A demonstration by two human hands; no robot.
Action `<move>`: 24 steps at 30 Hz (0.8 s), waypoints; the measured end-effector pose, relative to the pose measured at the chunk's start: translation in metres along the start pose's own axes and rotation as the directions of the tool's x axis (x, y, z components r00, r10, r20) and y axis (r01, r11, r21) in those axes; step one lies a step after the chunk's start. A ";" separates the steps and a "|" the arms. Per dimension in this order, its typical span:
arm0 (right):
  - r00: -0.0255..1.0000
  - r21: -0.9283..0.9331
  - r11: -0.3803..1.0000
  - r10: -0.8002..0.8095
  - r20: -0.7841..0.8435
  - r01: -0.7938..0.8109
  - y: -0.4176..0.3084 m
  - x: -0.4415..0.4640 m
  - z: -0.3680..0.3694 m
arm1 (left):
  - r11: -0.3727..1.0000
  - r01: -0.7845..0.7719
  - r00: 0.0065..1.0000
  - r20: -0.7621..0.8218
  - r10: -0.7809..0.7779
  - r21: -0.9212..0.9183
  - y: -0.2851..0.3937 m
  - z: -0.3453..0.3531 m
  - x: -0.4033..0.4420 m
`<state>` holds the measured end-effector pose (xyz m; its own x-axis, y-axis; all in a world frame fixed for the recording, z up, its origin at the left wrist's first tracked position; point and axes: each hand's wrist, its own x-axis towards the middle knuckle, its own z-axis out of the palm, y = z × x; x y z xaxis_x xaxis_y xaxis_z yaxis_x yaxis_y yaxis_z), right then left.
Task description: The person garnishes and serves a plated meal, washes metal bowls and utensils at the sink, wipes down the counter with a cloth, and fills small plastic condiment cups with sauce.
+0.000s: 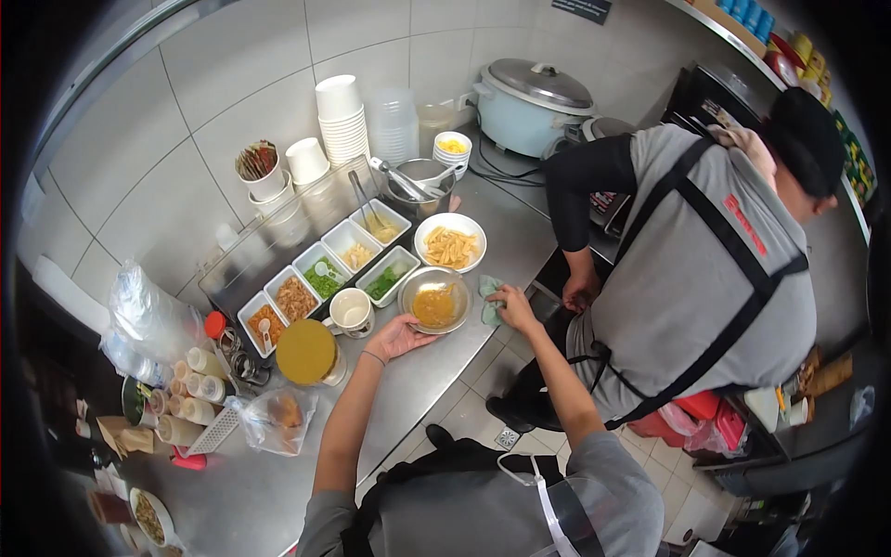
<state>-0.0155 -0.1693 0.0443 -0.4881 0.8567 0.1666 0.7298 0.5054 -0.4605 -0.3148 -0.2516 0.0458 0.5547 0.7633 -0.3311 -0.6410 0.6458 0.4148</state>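
Left hand point(399, 338): my fingers are stretched along the near left side of the metal bowl point(433, 277), touching it. Whether they clasp it or only steady it, I cannot tell; the bowl hides part of them. The bowl stands on the steel counter point(408, 390), near its front edge, with a yellow mixture point(433, 304) inside.

Right hand point(512, 308): fingers drawn together, pinching a pale green cloth point(490, 295) at the counter's edge, just right of the bowl.

Surroundings: a white bowl point(450, 221) of yellow strips point(451, 248) sits just beyond the metal one. A white mug point(357, 325) stands close on the left, limiting room on that side, with a yellow-lidded container point(308, 353) beside it. Chopped greens point(381, 284) fill a tray behind. A co-worker point(696, 269) bends close by on my right.
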 end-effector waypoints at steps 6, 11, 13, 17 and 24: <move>0.990 0.193 0.975 -0.126 0.056 0.113 -0.032 -0.001 0.016 | 0.992 -0.122 0.986 -0.118 0.118 -0.026 -0.023 0.007 -0.002; 0.979 0.351 0.933 0.003 0.202 -0.076 -0.055 0.001 0.013 | 0.972 -0.218 0.950 -0.211 0.231 0.085 -0.040 0.010 -0.027; 0.975 0.417 0.909 -0.089 0.203 -0.004 -0.059 0.004 0.017 | 0.967 -0.253 0.941 -0.228 0.250 0.018 -0.049 0.017 -0.046; 0.925 0.505 0.856 -0.273 0.265 0.108 -0.081 0.007 0.009 | 0.933 -0.354 0.879 -0.320 0.355 0.061 -0.070 0.036 -0.087; 0.989 0.424 0.897 -0.150 0.018 0.128 -0.075 0.048 -0.012 | 0.884 -0.457 0.806 -0.377 0.457 0.097 -0.108 0.029 -0.133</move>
<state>-0.0880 -0.1649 0.0972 -0.6001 0.7696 0.2182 0.3890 0.5192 -0.7610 -0.3041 -0.4231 0.0701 -0.0461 0.9168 -0.3966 -0.7690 0.2208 0.5999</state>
